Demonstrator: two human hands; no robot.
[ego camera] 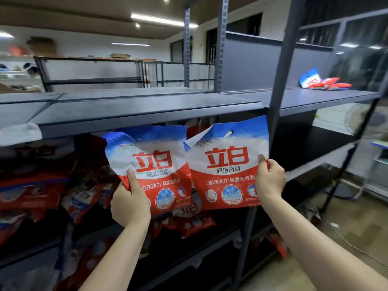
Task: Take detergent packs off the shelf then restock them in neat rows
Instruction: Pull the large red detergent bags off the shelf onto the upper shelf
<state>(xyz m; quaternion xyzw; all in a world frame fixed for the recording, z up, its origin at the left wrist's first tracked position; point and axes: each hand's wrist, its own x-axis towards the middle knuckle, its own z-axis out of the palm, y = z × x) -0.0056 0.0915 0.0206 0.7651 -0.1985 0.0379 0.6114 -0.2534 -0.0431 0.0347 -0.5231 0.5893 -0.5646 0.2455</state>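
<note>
— What has the person got hold of from where you stand?

— Two detergent packs, one in each hand, held up side by side in front of the dark metal shelf (147,110). The left hand (130,203) has its grip clenched on the left pack (155,164), thumb pressed on the front near its lower left edge. The right hand (269,179) has its grip pinching the right pack (227,162) at its right edge, thumb on the front.

— Are the packs touching?

— Their inner edges meet or overlap slightly; I cannot tell which. Both stand upright, faces toward the person, blue and white at the top and red below. The left one is crumpled near the top.

— And the rest of the stock?

— Below that shelf, to the left and behind the held pair, a jumble of packs (42,185) lies in no order, and more packs (189,221) sit lower down between the two arms. Far to the right, on the upper shelf board, a small heap of packs (321,80) lies flat, well apart from the hands.

— Anything else on the shelf?

— A pale scrap of paper or cloth (20,133) hangs at its left front edge.
</note>
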